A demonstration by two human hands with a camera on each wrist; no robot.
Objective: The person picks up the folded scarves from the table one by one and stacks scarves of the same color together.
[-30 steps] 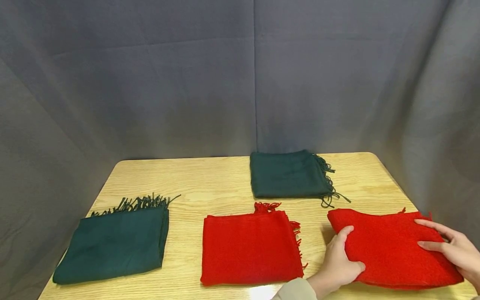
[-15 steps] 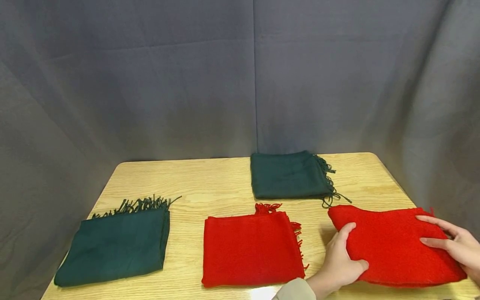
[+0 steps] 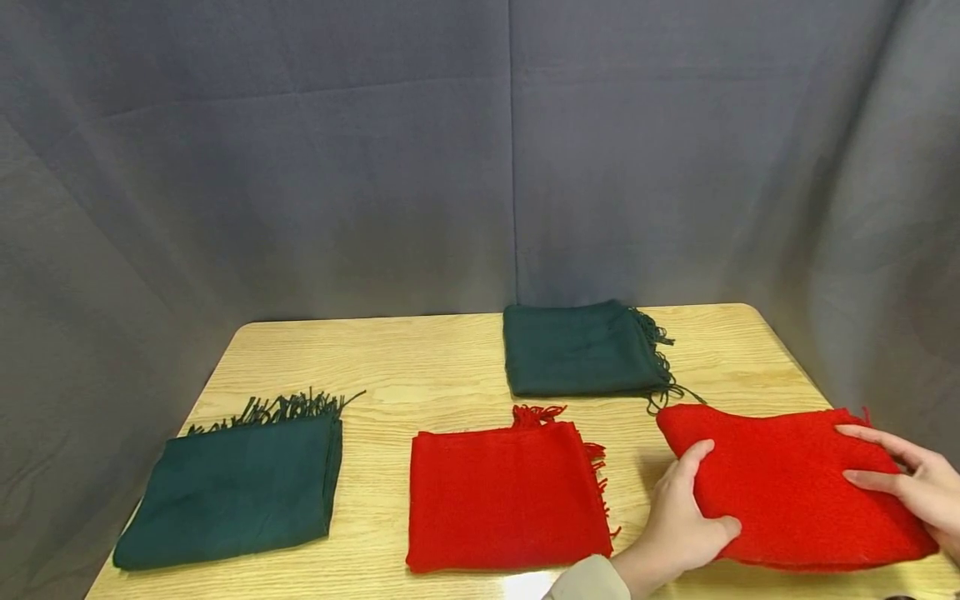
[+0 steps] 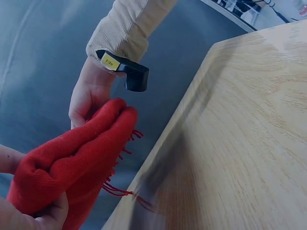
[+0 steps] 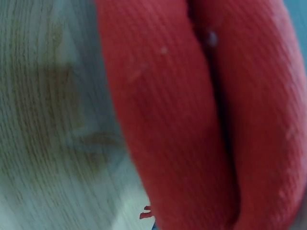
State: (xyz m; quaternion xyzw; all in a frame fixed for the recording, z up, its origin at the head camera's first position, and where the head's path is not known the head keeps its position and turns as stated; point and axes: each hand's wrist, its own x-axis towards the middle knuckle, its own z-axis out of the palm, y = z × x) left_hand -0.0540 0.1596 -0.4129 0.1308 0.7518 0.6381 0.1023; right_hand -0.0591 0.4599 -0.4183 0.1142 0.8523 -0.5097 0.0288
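On the right side in the head view, a folded red scarf (image 3: 795,492) is held raised over the table between both hands. My left hand (image 3: 686,521) grips its left end, the thumb and a finger on the upper face and the rest hidden beneath. At the other end my right hand (image 3: 911,479) holds the scarf, with straightened fingers on top. In the left wrist view the scarf (image 4: 76,155) shows its thick folded edge with fringe hanging, and my right hand (image 4: 88,96) lies beyond it. Layers of the scarf (image 5: 168,115) fill most of the right wrist view.
A second folded red scarf (image 3: 510,500) lies at the front middle of the wooden table (image 3: 360,358). One dark green fringed scarf (image 3: 232,492) lies at left, another dark green scarf (image 3: 581,350) at the back. A grey curtain (image 3: 300,167) hangs behind.
Both hands have lifted the held red scarf slightly, its far edge rising a little in the head view. The other scarves have stayed in place.
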